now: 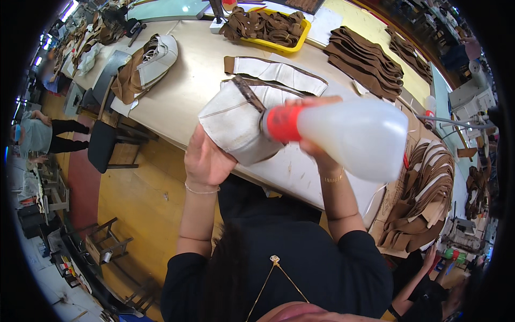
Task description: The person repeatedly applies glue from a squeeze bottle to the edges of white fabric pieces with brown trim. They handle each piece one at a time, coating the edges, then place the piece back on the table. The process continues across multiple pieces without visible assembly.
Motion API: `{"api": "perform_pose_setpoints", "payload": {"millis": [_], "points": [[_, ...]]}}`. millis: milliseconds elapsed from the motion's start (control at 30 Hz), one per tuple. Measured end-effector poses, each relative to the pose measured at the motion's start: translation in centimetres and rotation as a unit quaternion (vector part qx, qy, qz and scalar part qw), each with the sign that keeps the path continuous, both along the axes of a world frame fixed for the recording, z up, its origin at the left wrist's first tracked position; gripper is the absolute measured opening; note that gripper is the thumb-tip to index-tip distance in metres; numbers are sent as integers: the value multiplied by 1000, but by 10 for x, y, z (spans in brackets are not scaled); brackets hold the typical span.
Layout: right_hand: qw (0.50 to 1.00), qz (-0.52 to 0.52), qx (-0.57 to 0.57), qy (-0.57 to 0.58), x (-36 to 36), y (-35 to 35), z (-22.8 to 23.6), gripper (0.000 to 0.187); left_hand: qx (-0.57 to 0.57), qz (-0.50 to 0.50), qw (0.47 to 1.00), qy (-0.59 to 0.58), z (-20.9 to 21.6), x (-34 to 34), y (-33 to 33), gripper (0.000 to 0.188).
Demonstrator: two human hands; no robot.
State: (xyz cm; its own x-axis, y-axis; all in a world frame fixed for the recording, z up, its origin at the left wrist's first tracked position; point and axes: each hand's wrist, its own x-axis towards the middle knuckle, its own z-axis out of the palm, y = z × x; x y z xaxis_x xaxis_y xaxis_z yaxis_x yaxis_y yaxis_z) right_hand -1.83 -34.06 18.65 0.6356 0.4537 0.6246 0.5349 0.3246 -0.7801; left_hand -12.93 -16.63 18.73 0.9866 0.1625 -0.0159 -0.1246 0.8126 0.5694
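My left hand (210, 161) is closed on the lower left edge of a curved white leather piece (233, 126), its thumb at the side and its other fingers partly hidden beneath. My right hand (317, 152) grips a large translucent white plastic bottle (357, 139) by its red neck, the bottle lying nearly sideways. From its mouth a dark, brown-stained flat applicator (248, 94) reaches over the far part of the white piece. Whether it touches the leather I cannot tell. Just beyond lies a white strip with brown edges (281, 71) on the table.
On the table (185, 88) stand a yellow basket (304, 37) of brown strips, stacked brown pieces (365, 61) and a white-and-brown bundle (155, 64). Another brown stack (424, 198) is at right. A dark chair (102, 147) stands left; a co-worker's arm (416, 282) shows lower right.
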Motion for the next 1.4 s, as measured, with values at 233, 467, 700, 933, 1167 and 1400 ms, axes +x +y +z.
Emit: {"api": "perform_pose_setpoints", "payload": {"millis": [233,467,700,933,1167,1400], "points": [[992,-25,122,6,5,5,2,51,-8,-16,1000,12,-6,-2,1,77],[985,-167,31,8,14,-3,-6,47,22,-35,999,10,-3,-1,0,73],[981,-188,19,-38,23,1,18,26,-22,-37,999,1,-7,-3,-2,74],[980,-190,-3,-62,12,6,15,28,-60,-51,997,13,-5,4,1,78],[988,-153,22,-2,1,1,20,32,24,-36,999,16,-4,6,-9,76],[981,-123,-144,-46,-3,-4,-15,47,4,-61,998,-7,3,6,-14,79]]}}
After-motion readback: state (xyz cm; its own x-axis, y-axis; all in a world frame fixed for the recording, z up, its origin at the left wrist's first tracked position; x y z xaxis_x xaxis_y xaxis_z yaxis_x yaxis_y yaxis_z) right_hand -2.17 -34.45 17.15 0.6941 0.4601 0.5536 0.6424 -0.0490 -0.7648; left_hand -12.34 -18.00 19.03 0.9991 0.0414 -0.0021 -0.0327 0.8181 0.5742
